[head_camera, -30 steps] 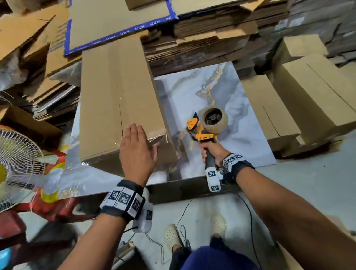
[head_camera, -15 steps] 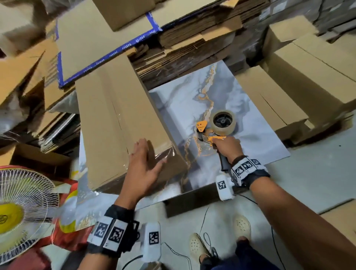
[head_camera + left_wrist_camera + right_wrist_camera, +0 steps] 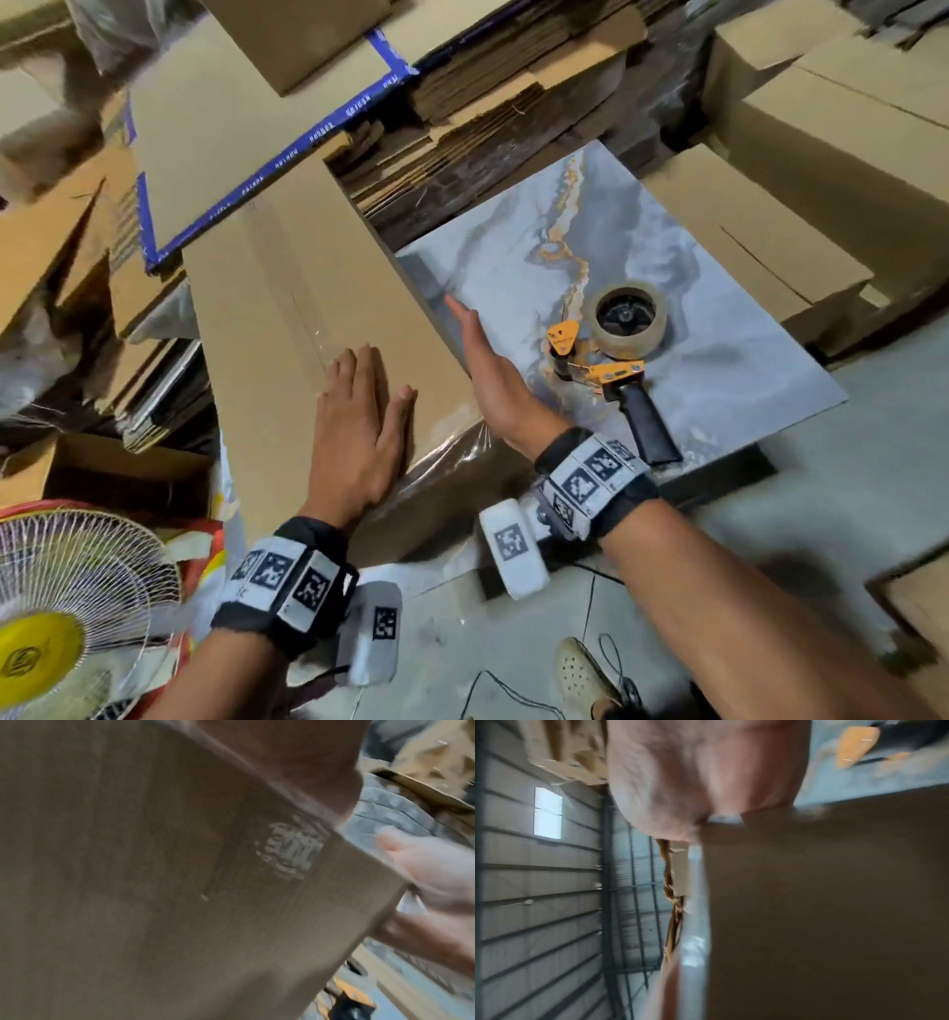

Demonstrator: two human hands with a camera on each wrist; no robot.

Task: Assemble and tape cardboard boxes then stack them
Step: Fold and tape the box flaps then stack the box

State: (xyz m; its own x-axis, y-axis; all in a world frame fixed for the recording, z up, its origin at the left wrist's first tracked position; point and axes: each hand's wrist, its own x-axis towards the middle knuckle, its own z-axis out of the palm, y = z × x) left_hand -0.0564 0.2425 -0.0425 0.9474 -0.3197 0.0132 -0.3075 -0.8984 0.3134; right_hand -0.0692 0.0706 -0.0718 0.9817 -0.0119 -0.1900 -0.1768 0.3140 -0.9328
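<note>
**Bare arms, tagged wristbands**

Each forearm is bare. The left wrist (image 3: 287, 578) and right wrist (image 3: 590, 478) wear black bands carrying white square-code tags, each with a rounded white camera pod (image 3: 513, 550). Perforated cream shoes (image 3: 583, 673), dark blue trousers.

Your cardboard box (image 3: 318, 308) is long, plain brown and closed up, lying flat on the marble-look board (image 3: 719, 360) with its near end poking toward you. There's clear tape (image 3: 452, 452) shining along the top seam and wrapped down over that near edge. Your tape gun (image 3: 611, 360) is lying on its side on the board just right of the box, not touching it: orange frame, black handle pointing back at you, a fat roll of clear tape on the hub. More finished boxes (image 3: 821, 169) sit off to your right.
</note>
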